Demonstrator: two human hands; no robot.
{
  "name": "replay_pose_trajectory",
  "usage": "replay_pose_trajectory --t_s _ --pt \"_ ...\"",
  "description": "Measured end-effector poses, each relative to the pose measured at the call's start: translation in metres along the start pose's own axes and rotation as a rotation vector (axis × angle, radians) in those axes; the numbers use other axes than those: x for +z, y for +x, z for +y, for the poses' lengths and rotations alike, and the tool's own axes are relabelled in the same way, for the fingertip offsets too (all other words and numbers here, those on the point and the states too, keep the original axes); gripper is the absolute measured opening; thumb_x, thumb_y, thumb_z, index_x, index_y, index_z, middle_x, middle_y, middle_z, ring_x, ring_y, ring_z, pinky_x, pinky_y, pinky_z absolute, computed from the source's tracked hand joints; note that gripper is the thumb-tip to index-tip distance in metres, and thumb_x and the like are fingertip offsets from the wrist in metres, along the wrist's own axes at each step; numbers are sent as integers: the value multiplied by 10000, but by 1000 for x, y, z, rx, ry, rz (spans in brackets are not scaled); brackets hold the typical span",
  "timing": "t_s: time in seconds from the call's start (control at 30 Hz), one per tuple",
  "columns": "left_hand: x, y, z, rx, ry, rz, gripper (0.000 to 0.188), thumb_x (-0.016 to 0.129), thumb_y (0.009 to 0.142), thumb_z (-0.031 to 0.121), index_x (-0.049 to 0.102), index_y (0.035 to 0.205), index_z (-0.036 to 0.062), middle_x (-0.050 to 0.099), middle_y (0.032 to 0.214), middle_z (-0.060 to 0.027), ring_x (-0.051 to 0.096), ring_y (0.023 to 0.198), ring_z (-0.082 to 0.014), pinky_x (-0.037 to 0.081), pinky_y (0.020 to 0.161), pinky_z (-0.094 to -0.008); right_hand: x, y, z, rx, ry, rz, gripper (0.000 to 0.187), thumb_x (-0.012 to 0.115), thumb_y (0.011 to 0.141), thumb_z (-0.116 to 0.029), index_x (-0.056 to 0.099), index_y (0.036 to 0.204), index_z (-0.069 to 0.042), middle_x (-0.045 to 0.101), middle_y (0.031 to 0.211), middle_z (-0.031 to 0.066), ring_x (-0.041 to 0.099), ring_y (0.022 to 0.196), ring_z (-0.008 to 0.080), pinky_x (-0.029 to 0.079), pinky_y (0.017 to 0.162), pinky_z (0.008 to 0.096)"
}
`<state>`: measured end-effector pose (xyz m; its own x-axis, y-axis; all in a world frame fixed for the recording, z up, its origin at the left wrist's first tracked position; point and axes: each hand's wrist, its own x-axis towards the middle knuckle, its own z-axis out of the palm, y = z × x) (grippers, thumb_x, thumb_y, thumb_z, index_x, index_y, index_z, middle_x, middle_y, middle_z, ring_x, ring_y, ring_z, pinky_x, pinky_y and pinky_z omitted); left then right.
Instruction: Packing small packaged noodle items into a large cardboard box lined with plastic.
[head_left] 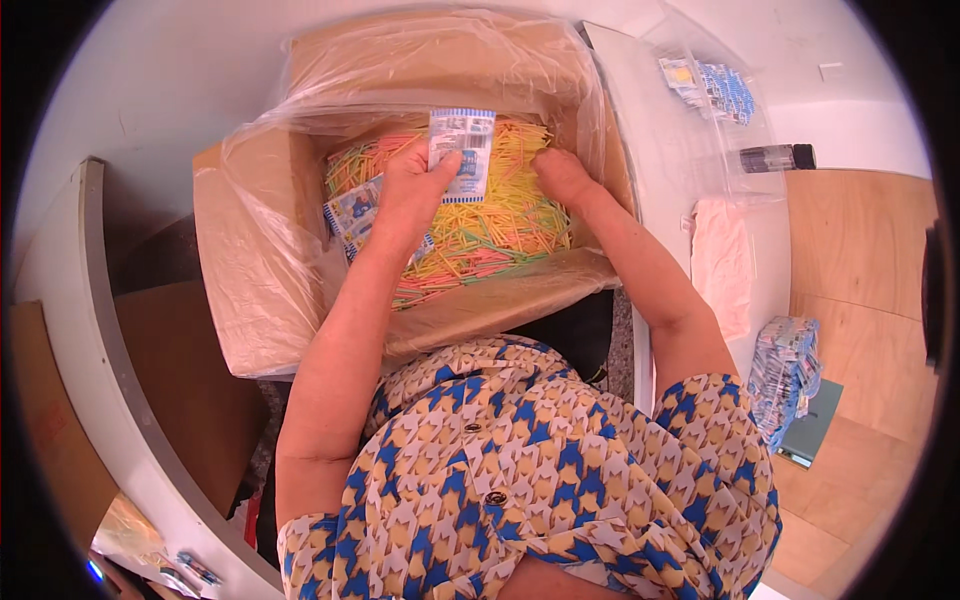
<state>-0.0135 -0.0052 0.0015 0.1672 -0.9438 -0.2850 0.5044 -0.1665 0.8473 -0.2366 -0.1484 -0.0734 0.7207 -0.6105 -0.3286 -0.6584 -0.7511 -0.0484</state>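
My left hand is closed on a small flat packet, white and clear with blue edges, thumb across its front. It hangs over a cardboard box lined with clear plastic film. Thin sticks in yellow, pink, orange and green fill the box in a loose heap. At the right side of this heap is my right hand, its fingers reaching down among yellow sticks and hidden there. More blue-and-white packets lie on the sticks beneath my left wrist.
Right of the box, a white table holds a clear plastic bag with packets, a dark-capped bottle and a pink cloth. A bundle of packets sits near a dark green flat object. A curved white edge runs along the left.
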Motion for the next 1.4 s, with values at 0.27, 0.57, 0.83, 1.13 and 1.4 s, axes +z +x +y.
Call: replay_pose_trajectory --t_s 0.27,0.57,0.83,1.13,1.4 --pt "-16 -3 -27 -15 579 -365 167 600 848 63 656 997 12 651 876 -3 576 759 -62 470 688 -230 -81 -16 -31 260 620 5 63 635 719 -46 650 753 5 627 675 130 622 617 171 508 579 309" --pt "-9 -15 -9 75 421 -550 121 632 820 42 654 931 0 637 788 -12 551 757 -61 461 696 -237 -99 -42 -96 65 1318 165 150 701 765 -161 662 822 -27 598 669 0 528 599 49 421 527 215" --pt "-13 -16 -16 56 381 -574 116 635 840 91 669 914 9 648 822 9 559 766 -60 459 702 -233 -76 -32 -118 -108 919 630 238 694 763 -215 591 750 -1 548 623 72 508 549 148 424 544 288" --pt "-26 -9 -9 147 434 -384 139 659 817 91 685 911 -9 653 808 1 563 774 -63 451 732 -222 -118 -76 -90 280 1569 596 201 651 829 -149 549 676 -69 483 583 -45 412 468 23 298 398 192" --pt "-20 -12 -8 94 381 -464 164 672 782 24 690 945 8 658 895 -27 560 819 -71 448 752 -221 -137 -77 -105 270 1582 259 213 651 826 -165 533 658 -107 469 573 -58 379 442 9 231 365 179"
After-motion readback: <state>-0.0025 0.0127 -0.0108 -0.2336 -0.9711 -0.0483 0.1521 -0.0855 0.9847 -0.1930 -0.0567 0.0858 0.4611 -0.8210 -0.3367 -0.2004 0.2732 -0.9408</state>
